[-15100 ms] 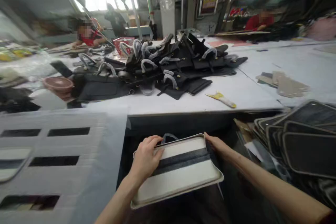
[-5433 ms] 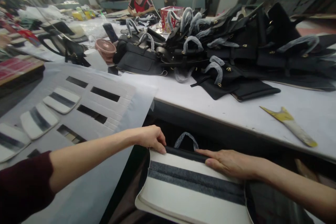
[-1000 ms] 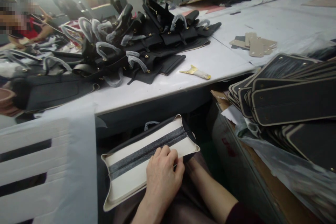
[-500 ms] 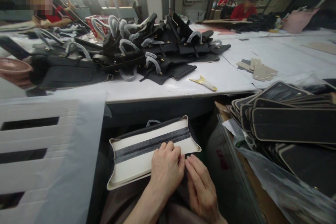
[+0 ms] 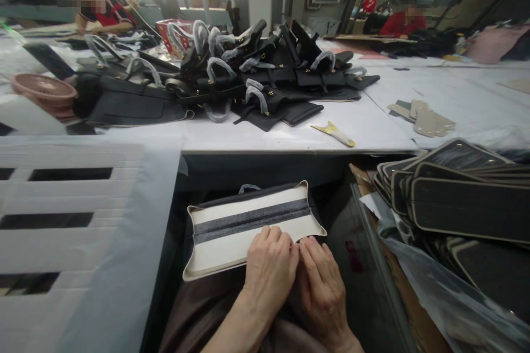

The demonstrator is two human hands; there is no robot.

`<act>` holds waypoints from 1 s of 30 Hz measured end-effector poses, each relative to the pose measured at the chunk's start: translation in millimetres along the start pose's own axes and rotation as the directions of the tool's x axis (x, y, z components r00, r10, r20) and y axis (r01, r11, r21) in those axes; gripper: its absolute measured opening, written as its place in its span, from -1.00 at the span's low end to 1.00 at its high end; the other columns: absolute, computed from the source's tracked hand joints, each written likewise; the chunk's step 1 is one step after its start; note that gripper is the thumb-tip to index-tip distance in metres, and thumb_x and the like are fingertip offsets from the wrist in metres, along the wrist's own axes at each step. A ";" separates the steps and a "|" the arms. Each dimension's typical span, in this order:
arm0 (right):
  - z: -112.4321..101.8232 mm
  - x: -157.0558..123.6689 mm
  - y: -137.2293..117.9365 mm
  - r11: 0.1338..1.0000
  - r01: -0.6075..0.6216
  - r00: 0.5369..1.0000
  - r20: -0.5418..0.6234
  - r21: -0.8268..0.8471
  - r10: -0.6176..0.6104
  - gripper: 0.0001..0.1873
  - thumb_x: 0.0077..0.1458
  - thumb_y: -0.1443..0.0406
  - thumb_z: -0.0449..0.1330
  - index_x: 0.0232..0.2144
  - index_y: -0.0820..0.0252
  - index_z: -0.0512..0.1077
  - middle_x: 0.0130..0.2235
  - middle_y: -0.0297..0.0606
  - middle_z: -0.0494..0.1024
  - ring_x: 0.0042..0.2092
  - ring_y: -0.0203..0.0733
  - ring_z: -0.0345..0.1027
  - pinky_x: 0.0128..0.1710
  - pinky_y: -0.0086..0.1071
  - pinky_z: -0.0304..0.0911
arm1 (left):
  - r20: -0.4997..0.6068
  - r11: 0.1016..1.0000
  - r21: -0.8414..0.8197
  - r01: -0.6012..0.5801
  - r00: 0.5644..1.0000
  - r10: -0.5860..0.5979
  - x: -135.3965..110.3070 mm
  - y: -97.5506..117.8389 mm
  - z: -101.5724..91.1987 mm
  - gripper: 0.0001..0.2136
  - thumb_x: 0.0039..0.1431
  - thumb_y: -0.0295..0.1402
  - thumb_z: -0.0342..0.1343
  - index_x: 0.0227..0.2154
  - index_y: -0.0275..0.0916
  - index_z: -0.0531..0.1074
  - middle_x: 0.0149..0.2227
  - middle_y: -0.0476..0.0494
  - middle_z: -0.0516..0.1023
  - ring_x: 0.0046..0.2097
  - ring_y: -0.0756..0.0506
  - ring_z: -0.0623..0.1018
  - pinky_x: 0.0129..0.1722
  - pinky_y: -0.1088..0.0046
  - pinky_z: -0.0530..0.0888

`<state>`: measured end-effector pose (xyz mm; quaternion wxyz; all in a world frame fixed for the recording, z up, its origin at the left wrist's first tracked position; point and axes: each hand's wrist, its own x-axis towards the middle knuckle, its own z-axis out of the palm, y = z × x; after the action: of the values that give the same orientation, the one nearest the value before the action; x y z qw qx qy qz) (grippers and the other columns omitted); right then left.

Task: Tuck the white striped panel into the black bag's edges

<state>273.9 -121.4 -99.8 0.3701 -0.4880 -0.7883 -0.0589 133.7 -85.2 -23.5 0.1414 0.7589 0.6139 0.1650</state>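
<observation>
Below white table (image 5: 248, 140): pinching near rim (image 5: 216, 272) of pale-panelled bag (image 5: 252, 216) with left hand (image 5: 271, 256) and right hand (image 5: 323, 276) — probably light, springy, best held by edges.

White table (image 5: 232, 139), upper frame
Black bags (image 5: 281, 75) lie heaped, upper centre; yellowish tool (image 5: 337, 133), beige pieces (image 5: 428, 118) lie farther right

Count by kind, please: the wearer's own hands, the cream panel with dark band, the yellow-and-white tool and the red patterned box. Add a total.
Own hands, left hand and right hand: 2
Cream panel with dark band: 1
Yellow-and-white tool: 1
Red patterned box: 1
Total: 5
</observation>
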 end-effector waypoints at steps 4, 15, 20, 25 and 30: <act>1.2 -0.4 -2.8 1.000 -0.006 1.000 0.007 -0.021 0.006 -0.40 0.24 0.48 0.08 0.31 0.25 0.16 0.18 -0.04 0.40 0.22 0.03 0.24 0.23 0.01 0.16 | -0.012 0.994 -0.107 0.018 1.000 -0.020 -11.3 -1.2 2.2 -0.95 0.22 -0.47 0.11 -0.35 -0.23 0.43 -0.26 -0.11 0.46 -0.16 -0.17 0.44 -0.11 0.24 0.42; 3.0 -1.0 -7.1 0.998 -0.026 0.999 0.029 -0.052 0.028 -0.40 0.25 0.43 0.08 0.32 0.23 0.15 0.21 -0.05 0.35 0.24 0.06 0.20 0.23 0.04 0.14 | -0.161 0.995 -0.089 0.049 0.985 -0.063 -27.0 -33.4 -20.8 -0.95 0.27 -0.36 0.11 -0.32 -0.19 0.40 -0.29 -0.06 0.48 -0.19 -0.18 0.41 -0.16 0.22 0.29; 4.5 -0.9 -14.2 0.997 -0.038 0.998 0.044 -0.066 0.041 -0.44 0.25 0.40 0.10 0.29 0.18 0.21 0.22 0.04 0.30 0.26 0.14 0.15 0.18 0.09 0.20 | -0.135 0.993 -0.113 0.033 0.990 -0.049 -43.5 -51.2 -29.3 -0.87 0.32 -0.28 0.07 -0.36 -0.16 0.41 -0.31 0.00 0.48 -0.21 -0.14 0.40 -0.18 0.25 0.23; 9.1 -1.9 -19.3 0.994 -0.037 0.998 0.042 -0.098 0.041 -0.49 0.25 0.36 0.12 0.24 0.14 0.28 0.22 0.09 0.26 0.26 0.23 0.13 0.12 0.14 0.26 | -0.147 0.997 -0.064 0.032 0.988 -0.041 -46.2 -54.7 -23.7 -0.81 0.34 -0.32 0.02 -0.40 -0.19 0.40 -0.33 -0.04 0.46 -0.22 -0.15 0.38 -0.19 0.26 0.22; 10.0 -0.2 -20.4 0.990 -0.019 1.000 0.019 -0.139 0.021 -0.54 0.26 0.33 0.13 0.19 0.17 0.33 0.20 0.10 0.30 0.23 0.24 0.18 0.09 0.13 0.30 | -0.193 0.999 0.004 0.052 0.980 -0.050 -43.2 -55.4 -17.3 -0.79 0.34 -0.32 0.02 -0.43 -0.19 0.38 -0.37 -0.06 0.44 -0.25 -0.17 0.36 -0.23 0.25 0.20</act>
<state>252.1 -127.5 -101.6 0.3278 -0.5210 -0.7811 -0.1050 69.0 -115.9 -34.2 0.0819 0.7240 0.6446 0.2314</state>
